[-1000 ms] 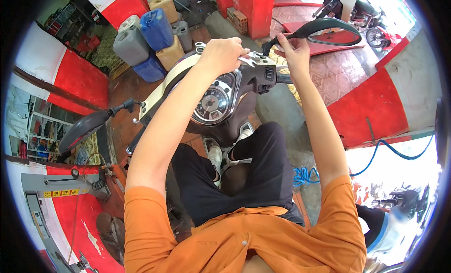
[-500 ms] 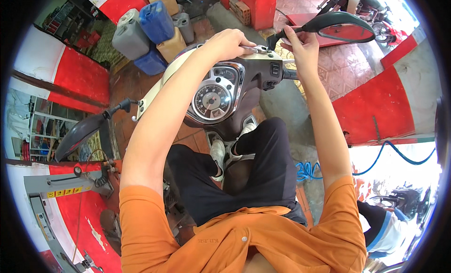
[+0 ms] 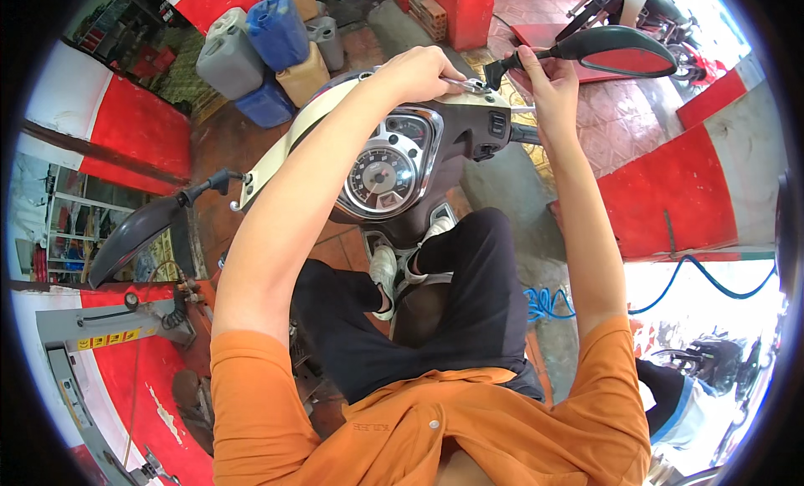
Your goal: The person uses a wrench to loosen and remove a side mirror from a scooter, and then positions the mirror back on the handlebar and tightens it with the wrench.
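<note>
I sit astride a cream and dark grey scooter with a round speedometer (image 3: 378, 179) in a chrome surround. My left hand (image 3: 419, 74) is closed on a metal wrench (image 3: 474, 86), whose head lies at the foot of the black right-hand mirror (image 3: 578, 47), on the right end of the handlebar cover. The mirror's stem is pinched between the thumb and fingers of my right hand (image 3: 548, 88), just short of its housing. Whether the wrench grips the nut is too small to tell. Below lies the right handlebar grip (image 3: 525, 133). The left mirror (image 3: 142, 239) is on its mount.
Blue, grey and tan plastic jerrycans (image 3: 278, 32) stand ahead to the left. A red and white wall (image 3: 670, 205) and a coiled blue hose (image 3: 548, 303) are on the right. A grey machine (image 3: 117, 323) stands at the left. Another person (image 3: 682, 402) is behind at the right.
Both hands have shifted slightly right, along with the wrench and the mirror. The handlebar and the view have moved a little; both grips are kept.
</note>
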A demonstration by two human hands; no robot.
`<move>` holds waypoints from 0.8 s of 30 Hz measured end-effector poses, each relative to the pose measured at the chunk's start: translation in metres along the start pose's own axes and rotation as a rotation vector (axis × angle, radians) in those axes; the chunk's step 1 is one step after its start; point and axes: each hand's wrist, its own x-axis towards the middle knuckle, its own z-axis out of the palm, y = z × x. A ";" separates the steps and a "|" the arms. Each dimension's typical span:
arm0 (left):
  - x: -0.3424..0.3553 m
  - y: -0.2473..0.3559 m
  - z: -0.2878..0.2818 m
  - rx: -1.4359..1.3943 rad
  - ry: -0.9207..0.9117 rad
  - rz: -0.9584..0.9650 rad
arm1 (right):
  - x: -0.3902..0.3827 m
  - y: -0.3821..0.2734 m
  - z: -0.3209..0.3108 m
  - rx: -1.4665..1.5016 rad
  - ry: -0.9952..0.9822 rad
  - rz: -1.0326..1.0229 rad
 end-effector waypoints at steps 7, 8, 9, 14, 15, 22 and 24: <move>-0.013 0.065 0.027 0.319 0.231 -0.198 | -0.004 0.007 0.003 -0.045 0.063 -0.078; -0.013 0.065 0.025 0.262 0.194 -0.233 | -0.005 0.007 0.003 -0.051 0.072 -0.076; -0.013 0.062 0.026 0.261 0.193 -0.231 | -0.004 0.007 0.002 -0.051 0.074 -0.077; -0.015 0.039 0.026 0.338 0.278 0.004 | -0.001 0.004 0.000 -0.103 0.053 -0.077; -0.015 0.038 0.022 0.348 0.302 0.113 | 0.000 0.004 -0.001 -0.105 0.055 -0.084; -0.037 0.028 0.002 0.522 0.084 0.179 | -0.001 -0.002 -0.002 -0.056 0.030 0.031; -0.047 0.032 0.000 0.568 0.179 0.218 | 0.001 -0.004 -0.003 -0.057 0.035 0.023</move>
